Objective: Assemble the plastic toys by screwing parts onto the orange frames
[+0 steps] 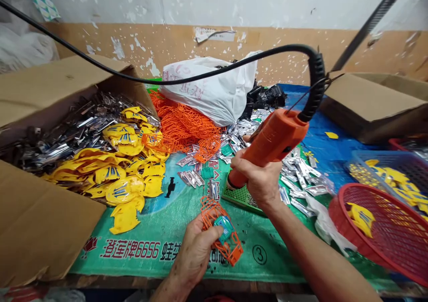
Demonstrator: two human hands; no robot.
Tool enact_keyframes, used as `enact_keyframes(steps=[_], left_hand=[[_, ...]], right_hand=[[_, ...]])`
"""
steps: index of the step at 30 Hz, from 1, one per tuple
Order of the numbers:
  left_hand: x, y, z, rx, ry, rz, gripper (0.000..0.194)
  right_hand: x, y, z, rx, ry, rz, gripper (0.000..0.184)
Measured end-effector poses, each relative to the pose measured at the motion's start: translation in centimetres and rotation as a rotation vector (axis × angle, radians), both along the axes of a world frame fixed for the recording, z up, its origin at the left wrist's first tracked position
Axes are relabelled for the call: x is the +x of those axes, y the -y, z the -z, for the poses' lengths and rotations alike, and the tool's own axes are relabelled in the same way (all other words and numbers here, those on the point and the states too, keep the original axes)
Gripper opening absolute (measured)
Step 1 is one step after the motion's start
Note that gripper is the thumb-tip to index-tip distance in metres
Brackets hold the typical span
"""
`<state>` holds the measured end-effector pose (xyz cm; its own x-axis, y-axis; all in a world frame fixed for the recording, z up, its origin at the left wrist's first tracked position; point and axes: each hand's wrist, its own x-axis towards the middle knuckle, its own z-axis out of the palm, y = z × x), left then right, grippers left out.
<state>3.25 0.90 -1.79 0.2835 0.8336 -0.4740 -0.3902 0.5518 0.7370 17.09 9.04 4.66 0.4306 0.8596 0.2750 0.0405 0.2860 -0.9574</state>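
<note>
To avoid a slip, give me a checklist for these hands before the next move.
1. Right hand around the orange corded power tool: ok, wrapped firmly around the barrel.
2. Left hand on the orange lattice frame: ok, held above the green woven mat.
3. Teal piece inside the frame: cannot tell if seated.
4. Tool's tip against the green perforated board: cannot tell, the tip is hidden.
5. Black cable: ok, runs up clear of both hands.

A white plaster wall [214, 3] with a peeling tan painted band [287, 48] runs behind the blue-tarped workbench [337, 159]
</note>
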Motion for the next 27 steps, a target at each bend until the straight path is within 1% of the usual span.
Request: enact_keyframes(steps=[7, 15, 20, 27], left_hand=[[-0.03, 0.01, 0.04, -0.028, -0.010, -0.012, 0.025], [0.02, -0.05, -0.08, -0.039, 0.017, -0.036, 0.022], [0.10, 0.04, -0.27, -0.042, 0.065, -0.045, 0.021], [0.20, -0.12, -0.59, -0.058, 0.059, -0.065, 0.029]], right_hand=[[0.14, -0.36, 0.75, 0.007, 0.024, -0.006, 0.015], [-0.22, -0.15, 0.21, 0.004, 0.034, 0.031, 0.015], [-0.33, 0.01, 0.36, 0.031, 0.058, -0.004, 0.018], [-0.21, 0.21, 0.78, 0.041, 0.105, -0.016, 0.020]])
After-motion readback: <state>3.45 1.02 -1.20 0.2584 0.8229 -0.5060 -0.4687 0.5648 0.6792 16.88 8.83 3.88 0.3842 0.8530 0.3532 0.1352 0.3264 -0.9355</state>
